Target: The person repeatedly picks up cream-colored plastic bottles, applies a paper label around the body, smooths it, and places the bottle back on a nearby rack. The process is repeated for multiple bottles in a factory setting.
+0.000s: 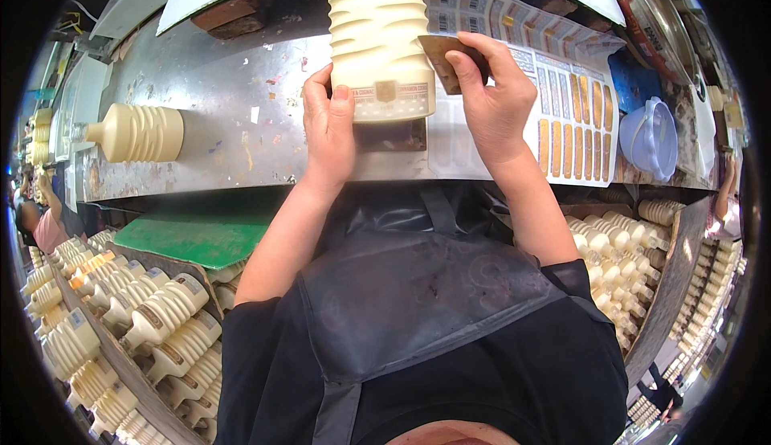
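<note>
A large cream plastic bottle (379, 47) with spiral ridges lies at the top middle, its flat base toward me. It bears a gold label at the far end and a small label near the base. My left hand (331, 124) grips its lower left side, thumb on top. Between thumb and fingers, my right hand (499, 95) pinches a thin brown flat scraper (451, 61). One edge of the scraper meets or nearly meets the bottle's right side; I cannot tell which. Sheets of gold and silver labels (570, 116) lie beside my right hand.
Another cream bottle (144, 133) lies at the left of the metal table (233, 152). A lilac basket (650, 140) stands at the right. Below the table are a green board (197, 236), a left crate of labelled bottles (165, 308) and a right crate of bottles (618, 260).
</note>
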`<state>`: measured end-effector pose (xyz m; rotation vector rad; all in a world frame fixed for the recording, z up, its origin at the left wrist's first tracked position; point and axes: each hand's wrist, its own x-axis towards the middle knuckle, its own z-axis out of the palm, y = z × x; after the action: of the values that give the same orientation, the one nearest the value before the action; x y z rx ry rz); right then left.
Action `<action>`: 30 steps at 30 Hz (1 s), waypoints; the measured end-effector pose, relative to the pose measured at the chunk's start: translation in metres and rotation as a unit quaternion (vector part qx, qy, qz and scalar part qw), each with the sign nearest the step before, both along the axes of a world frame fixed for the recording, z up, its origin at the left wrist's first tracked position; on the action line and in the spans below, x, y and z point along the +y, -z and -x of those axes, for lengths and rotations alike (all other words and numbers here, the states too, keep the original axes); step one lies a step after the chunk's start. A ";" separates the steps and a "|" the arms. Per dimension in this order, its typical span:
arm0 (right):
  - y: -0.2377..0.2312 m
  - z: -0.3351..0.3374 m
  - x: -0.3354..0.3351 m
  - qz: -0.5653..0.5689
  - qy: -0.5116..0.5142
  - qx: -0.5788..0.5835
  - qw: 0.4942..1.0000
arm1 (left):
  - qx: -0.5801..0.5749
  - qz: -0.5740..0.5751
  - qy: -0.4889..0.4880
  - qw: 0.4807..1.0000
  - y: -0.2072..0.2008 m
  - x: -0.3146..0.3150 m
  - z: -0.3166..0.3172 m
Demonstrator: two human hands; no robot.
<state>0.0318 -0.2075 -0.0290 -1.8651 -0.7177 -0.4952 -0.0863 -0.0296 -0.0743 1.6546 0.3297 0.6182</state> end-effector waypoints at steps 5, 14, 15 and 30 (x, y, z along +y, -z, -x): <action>-0.001 0.036 -0.010 -0.021 -0.043 0.029 0.998 | -0.006 0.040 0.038 0.998 -0.001 0.005 0.005; -0.016 0.047 -0.019 0.036 -0.046 0.057 0.997 | -0.048 0.122 0.084 0.988 -0.004 0.004 0.010; -0.018 0.048 -0.018 0.069 -0.066 -0.022 0.995 | -0.020 0.043 0.069 0.996 -0.004 0.006 0.010; -0.060 0.059 -0.005 0.183 -0.160 -0.218 0.945 | -0.002 -0.357 -0.092 0.930 -0.038 -0.003 0.006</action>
<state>-0.0272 -0.2124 0.0309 -1.9395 -1.4682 -0.5971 -0.0921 -0.0327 -0.0359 2.3352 0.2720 0.9559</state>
